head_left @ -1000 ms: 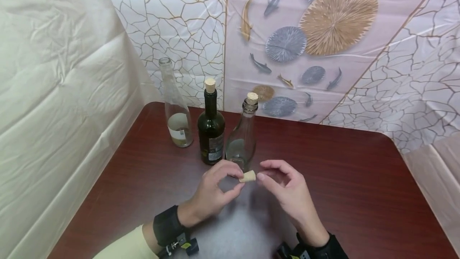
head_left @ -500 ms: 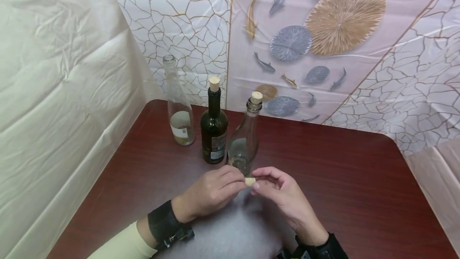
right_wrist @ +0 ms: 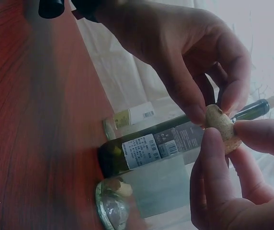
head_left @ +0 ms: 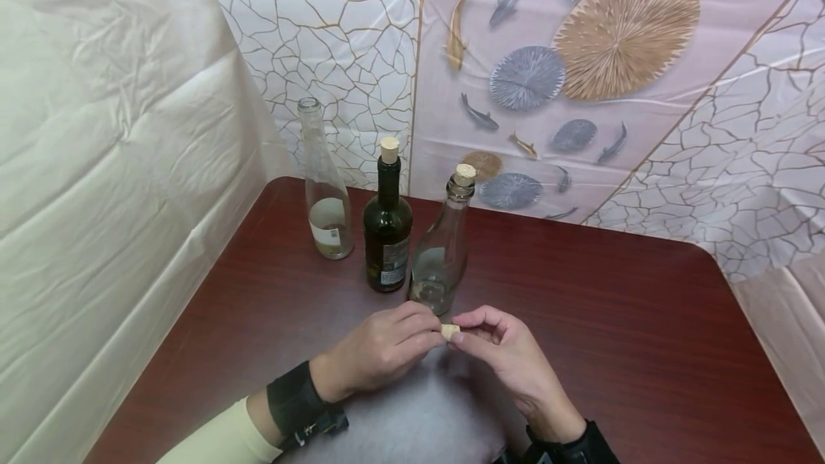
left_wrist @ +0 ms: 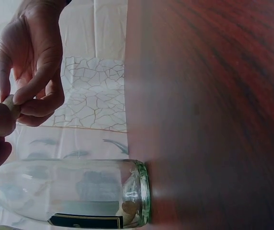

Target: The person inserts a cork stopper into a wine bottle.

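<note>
Between the two hands is a small pale cork point(head_left: 450, 332), pinched from both sides. My left hand point(head_left: 380, 346) holds its left end with thumb and fingers; my right hand point(head_left: 512, 356) pinches the other end. In the right wrist view the cork point(right_wrist: 220, 125) shows a speckled surface and a dark spot at one end. Just behind the hands stands a clear bottle point(head_left: 441, 263) with a cork in its mouth. Inside that bottle, near the base, lies a brownish piece point(left_wrist: 129, 208) that looks like a cork.
A dark green bottle point(head_left: 387, 224) with a cork in its neck stands left of the clear one. Farther left and back is an uncorked clear bottle point(head_left: 327, 199). All stand on a reddish-brown table point(head_left: 612, 306), with patterned cloth point(head_left: 348, 34) hanging behind.
My right hand has closed in from the right and taken the cork's free end. My left hand's fingers have come together around its end. The view has shifted slightly.
</note>
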The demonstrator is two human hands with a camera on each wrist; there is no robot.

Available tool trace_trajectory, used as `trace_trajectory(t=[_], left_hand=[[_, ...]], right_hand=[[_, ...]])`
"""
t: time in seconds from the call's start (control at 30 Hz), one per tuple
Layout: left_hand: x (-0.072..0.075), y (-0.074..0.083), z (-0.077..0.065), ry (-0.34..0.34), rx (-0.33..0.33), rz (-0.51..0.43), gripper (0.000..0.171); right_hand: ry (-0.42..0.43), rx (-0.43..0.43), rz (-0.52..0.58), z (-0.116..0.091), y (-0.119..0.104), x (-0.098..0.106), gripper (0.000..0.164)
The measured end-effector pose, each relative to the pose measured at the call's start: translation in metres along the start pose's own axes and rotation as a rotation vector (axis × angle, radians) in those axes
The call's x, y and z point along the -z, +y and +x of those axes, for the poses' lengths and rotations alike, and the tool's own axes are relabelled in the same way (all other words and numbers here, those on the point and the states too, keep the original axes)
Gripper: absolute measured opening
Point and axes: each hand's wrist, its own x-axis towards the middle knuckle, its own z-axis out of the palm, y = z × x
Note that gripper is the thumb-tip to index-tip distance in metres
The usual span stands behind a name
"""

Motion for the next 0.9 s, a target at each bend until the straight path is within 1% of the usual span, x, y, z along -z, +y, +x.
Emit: trace_trajectory(t=[0.17, 0.23, 0.33, 0.4, 0.43, 0.5, 0.63, 0.7, 0.77, 0.8, 0.87, 0.9], left_hand=[[0.000, 0.001, 0.000, -0.003, 0.011, -0.005, 0.018], [0.001, 0.001, 0.001, 0.004, 0.019, -0.024, 0.017], [0.007, -0.003, 0.003, 0.040, 0.028, -0.055, 0.017], [0.014, -0.009, 0.006, 0.088, 0.051, -0.073, 0.019], [0.017, -0.013, 0.008, 0.123, 0.064, -0.081, 0.019], [0.027, -0.021, 0.012, 0.209, 0.098, -0.092, 0.017], [0.048, -0.039, 0.021, 0.394, 0.190, -0.123, 0.012], [0.061, -0.049, 0.024, 0.477, 0.279, -0.129, 0.011], [0.074, -0.061, 0.026, 0.556, 0.424, -0.144, 0.013], [0.081, -0.067, 0.026, 0.591, 0.516, -0.157, 0.015], [0.094, -0.081, 0.027, 0.649, 0.725, -0.177, 0.021], [0.099, -0.089, 0.028, 0.665, 0.823, -0.184, 0.025]], right_hand=[[0.015, 0.000, -0.003, -0.001, 0.000, -0.001, 0.020], [0.016, 0.006, -0.002, -0.001, 0.001, -0.001, 0.021], [0.020, 0.021, 0.002, -0.002, 0.001, 0.000, 0.021], [0.027, 0.030, 0.001, -0.003, 0.000, 0.000, 0.020], [0.029, 0.034, -0.002, -0.003, 0.000, 0.000, 0.020], [0.041, 0.033, -0.003, -0.003, -0.001, 0.000, 0.020], [0.058, 0.016, -0.003, -0.004, -0.002, 0.001, 0.020], [0.062, 0.009, -0.004, -0.003, -0.003, 0.001, 0.021], [0.061, 0.007, -0.010, -0.003, -0.003, 0.001, 0.022], [0.061, 0.004, -0.013, -0.003, -0.003, 0.001, 0.023], [0.062, -0.001, -0.019, -0.004, -0.004, 0.002, 0.025], [0.065, -0.004, -0.021, -0.004, -0.004, 0.002, 0.026]])
